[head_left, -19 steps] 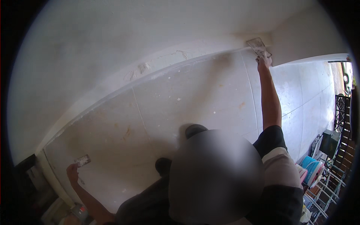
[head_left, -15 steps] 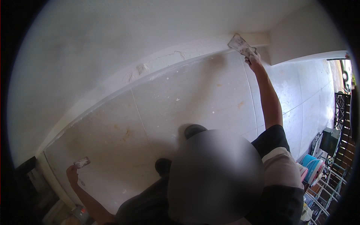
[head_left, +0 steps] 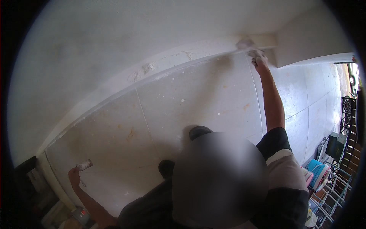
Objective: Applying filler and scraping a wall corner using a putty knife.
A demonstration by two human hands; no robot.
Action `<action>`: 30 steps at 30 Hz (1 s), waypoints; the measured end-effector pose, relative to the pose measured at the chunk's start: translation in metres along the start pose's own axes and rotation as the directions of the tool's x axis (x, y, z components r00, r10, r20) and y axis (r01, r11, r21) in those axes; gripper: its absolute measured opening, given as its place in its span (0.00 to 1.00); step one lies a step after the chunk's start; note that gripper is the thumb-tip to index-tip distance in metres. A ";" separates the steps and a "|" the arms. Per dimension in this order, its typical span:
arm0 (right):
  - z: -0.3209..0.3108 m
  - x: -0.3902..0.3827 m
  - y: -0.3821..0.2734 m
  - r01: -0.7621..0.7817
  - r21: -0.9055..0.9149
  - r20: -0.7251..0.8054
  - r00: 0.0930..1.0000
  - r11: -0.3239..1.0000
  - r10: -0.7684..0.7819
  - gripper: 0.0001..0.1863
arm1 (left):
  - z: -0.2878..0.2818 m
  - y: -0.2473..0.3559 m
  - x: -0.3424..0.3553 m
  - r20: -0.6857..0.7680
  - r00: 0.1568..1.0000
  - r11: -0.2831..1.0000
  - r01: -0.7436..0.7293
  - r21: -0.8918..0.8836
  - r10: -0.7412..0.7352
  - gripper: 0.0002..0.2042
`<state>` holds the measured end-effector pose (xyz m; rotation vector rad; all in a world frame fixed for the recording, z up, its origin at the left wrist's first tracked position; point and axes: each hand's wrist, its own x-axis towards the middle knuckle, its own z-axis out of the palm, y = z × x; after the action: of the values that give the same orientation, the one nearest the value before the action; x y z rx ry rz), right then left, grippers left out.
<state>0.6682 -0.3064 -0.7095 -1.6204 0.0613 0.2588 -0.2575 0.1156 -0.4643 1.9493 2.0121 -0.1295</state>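
My right hand point(head_left: 260, 61) is reached out far and closed round the handle of a wide putty knife point(head_left: 246, 44), which motion blurs. The blade lies against the low part of the white wall point(head_left: 213, 47), close to the corner. Down at the left, my left hand point(head_left: 74, 176) grips a smaller putty knife point(head_left: 84, 165) with white paste on its blade. This second knife is held out over the floor, away from the wall. Rough, flaking patches point(head_left: 148, 68) and a crack mark the wall's lower band.
Pale floor tiles point(head_left: 179, 99) carry white specks and brown stains. My dark shoes point(head_left: 199, 132) stand on them. At the right are a blue bucket point(head_left: 315, 168), a metal rack point(head_left: 329, 200) and a dark box point(head_left: 336, 144). A grey container point(head_left: 81, 215) sits lower left.
The wide putty knife has moved slightly right and down along the wall with my right hand, and its blade is now blurred. My left hand has hardly moved.
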 end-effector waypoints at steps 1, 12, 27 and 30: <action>0.005 -0.002 0.001 -0.069 0.025 0.087 0.994 0.997 0.066 0.08 | -0.001 0.002 -0.001 0.018 0.999 0.999 0.030 0.035 -0.030 0.09; 0.014 -0.024 -0.020 -0.017 0.096 -0.224 0.974 0.995 0.038 0.07 | -0.003 -0.007 0.000 0.009 0.999 0.999 -0.032 -0.026 0.032 0.09; 0.029 -0.038 -0.018 0.005 0.008 -0.053 0.999 1.000 -0.005 0.10 | -0.006 -0.012 -0.002 0.004 1.000 1.000 -0.020 -0.024 0.020 0.10; 0.025 -0.038 -0.011 0.072 -0.229 0.050 0.997 0.971 -0.062 0.12 | -0.008 -0.012 -0.003 0.008 1.000 0.999 -0.029 -0.035 0.029 0.10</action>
<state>0.6303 -0.2856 -0.6917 -1.8436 -0.0585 0.2552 -0.2708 0.1144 -0.4578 1.9519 1.9670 -0.0943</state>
